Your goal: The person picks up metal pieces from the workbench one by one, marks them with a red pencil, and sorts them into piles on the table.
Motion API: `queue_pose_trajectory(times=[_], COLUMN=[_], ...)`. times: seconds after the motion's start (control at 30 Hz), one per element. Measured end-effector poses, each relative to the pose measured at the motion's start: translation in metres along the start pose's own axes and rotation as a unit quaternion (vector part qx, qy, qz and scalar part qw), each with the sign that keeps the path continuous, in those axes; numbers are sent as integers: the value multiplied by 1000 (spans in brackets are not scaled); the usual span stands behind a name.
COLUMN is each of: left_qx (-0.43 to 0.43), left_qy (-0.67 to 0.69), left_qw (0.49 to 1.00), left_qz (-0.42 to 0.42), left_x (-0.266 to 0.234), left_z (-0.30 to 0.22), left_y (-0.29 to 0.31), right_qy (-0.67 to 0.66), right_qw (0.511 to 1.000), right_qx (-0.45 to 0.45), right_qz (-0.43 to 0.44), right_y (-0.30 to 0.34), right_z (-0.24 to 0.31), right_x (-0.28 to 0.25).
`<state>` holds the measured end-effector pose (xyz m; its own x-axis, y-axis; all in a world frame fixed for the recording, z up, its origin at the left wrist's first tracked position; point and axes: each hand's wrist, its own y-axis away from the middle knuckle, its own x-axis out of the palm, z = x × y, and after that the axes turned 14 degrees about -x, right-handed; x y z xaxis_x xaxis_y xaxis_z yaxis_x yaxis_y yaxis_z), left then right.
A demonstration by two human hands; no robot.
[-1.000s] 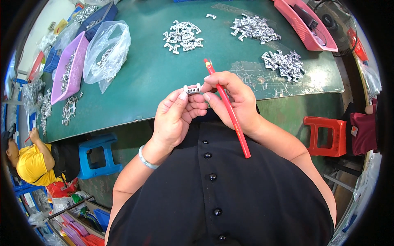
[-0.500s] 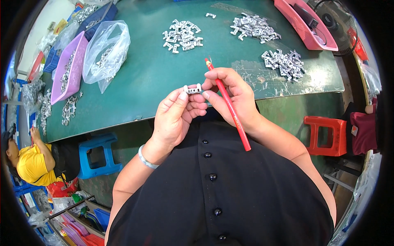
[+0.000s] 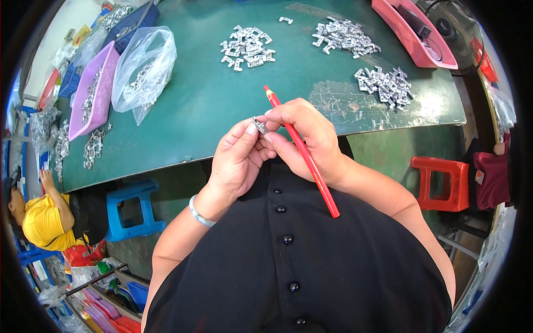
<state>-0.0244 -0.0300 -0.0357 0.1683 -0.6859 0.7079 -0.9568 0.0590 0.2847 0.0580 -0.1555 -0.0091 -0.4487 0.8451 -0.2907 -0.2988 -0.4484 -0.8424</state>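
My left hand (image 3: 233,158) is closed, pinching a small silvery metal bracket (image 3: 260,127) between thumb and fingers, just in front of the table's near edge. The bracket sits at a slant, partly covered by fingertips. My right hand (image 3: 312,141) grips a red pencil (image 3: 312,162), which slopes across the palm with its tip up and to the left. The thumb and fingertips of this hand also meet the bracket's right side. Similar metal pieces lie on the green table in a left pile (image 3: 247,48), a far pile (image 3: 347,38) and a right pile (image 3: 384,87).
One loose bracket (image 3: 286,20) lies between piles. To the left stand a pink basket (image 3: 79,116), a plastic bag (image 3: 161,61) and a blue bin (image 3: 147,22). A pink tray (image 3: 388,21) is at far right. Below are blue (image 3: 114,213) and red stools (image 3: 461,186). Another person (image 3: 47,222) works at left.
The bracket has turned from lying level to a slant between my fingers. My right hand has shifted slightly down and left, and the pencil's tip has moved left and lower.
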Motion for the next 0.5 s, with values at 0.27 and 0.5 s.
queue_pose_trajectory(times=[0.27, 0.5], left_qx=[-16, 105], left_qy=[1, -84], left_qw=[1000, 991], left_qz=[-4, -27], left_x=[1, 0], left_z=[-1, -2], left_y=[1, 5], right_qy=[4, -24], right_qw=[1000, 996], right_qx=[-2, 86], right_qz=[6, -14], right_y=[0, 10], right_z=[1, -3], right_x=[-1, -3])
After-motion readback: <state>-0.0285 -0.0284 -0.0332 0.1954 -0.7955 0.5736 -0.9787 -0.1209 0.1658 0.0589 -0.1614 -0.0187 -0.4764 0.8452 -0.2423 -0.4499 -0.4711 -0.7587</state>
